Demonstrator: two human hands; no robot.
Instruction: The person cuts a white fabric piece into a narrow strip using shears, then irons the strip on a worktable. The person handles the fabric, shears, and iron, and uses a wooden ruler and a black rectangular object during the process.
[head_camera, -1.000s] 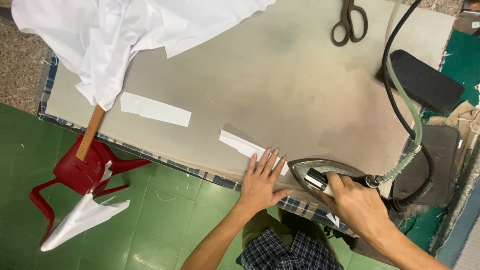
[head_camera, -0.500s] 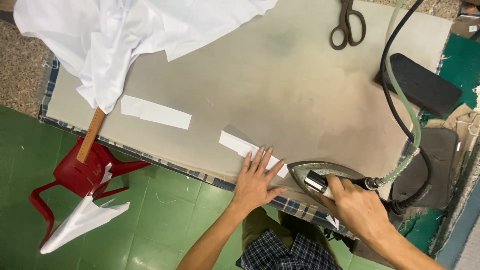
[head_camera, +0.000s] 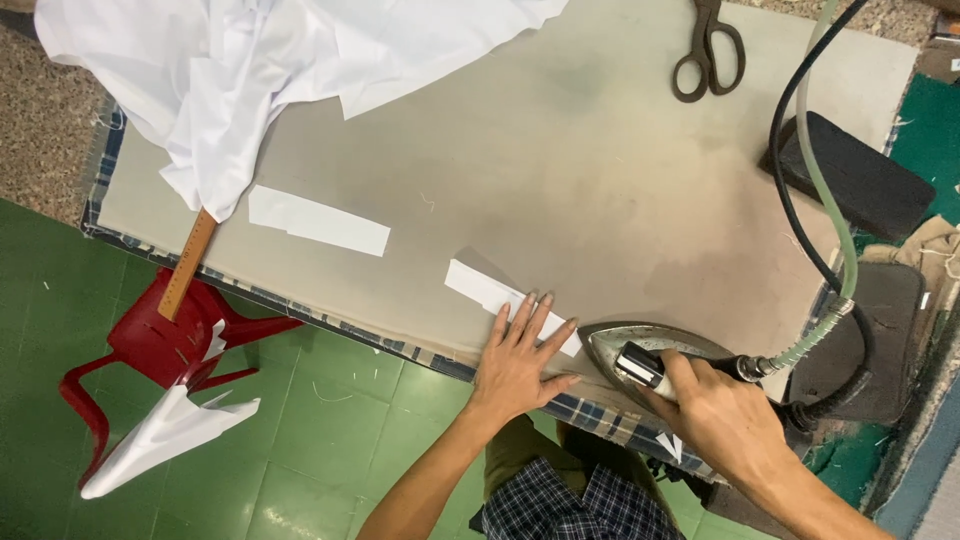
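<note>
While the left hand (head_camera: 518, 355) was pressed flat, fingers spread, on a white fabric strip (head_camera: 495, 293), the steam iron (head_camera: 650, 355) at its 3 o'clock was gripped closed-fisted by the right hand (head_camera: 722, 420).

Green tiled floor (head_camera: 330, 420) below and left of fingers, scattered with small white scraps. Speckled stone floor (head_camera: 40, 120) far left, well apart from fingers. Grey padded table (head_camera: 600, 170) spreads above fingers; checked cloth edge (head_camera: 330, 325) runs along near side, just left of fingertips. Red plastic chair (head_camera: 150, 345) on green floor, well left of fingers, white cloth draped over it. Light even, soft shadows.
</note>
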